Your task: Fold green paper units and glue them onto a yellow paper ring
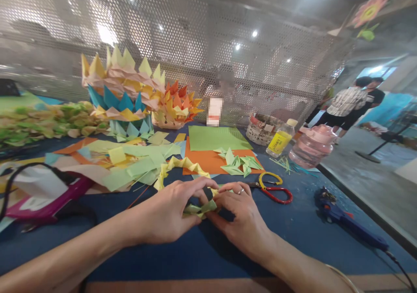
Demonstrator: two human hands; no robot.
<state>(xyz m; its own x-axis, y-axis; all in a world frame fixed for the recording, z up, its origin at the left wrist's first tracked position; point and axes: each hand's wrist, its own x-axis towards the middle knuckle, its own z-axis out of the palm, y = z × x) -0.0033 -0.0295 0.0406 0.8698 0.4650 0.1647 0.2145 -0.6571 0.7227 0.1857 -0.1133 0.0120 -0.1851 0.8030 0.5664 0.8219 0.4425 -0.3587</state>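
Note:
Both of my hands meet over the blue table, fingers pinched around a folded green paper strip [202, 208]. My left hand [172, 212] grips it from the left, and my right hand [239, 210], with a ring on one finger, presses its right end. A curved chain of folded yellow paper [182, 164] runs from behind my left hand toward my fingers; whether it joins the green piece is hidden. Several folded light green paper pieces [243, 163] lie just beyond my right hand. Scissors with yellow and red handles [276, 188] rest to its right, blades partly hidden.
Cut paper strips [130, 158] cover the left. Folded paper crowns [127, 88] stand behind them. Green sheets [215, 137] lie over orange paper. A basket [260, 130], a yellow-labelled bottle [282, 138] and a pink jug [312, 147] stand back right. A blue glue gun [352, 221] lies right.

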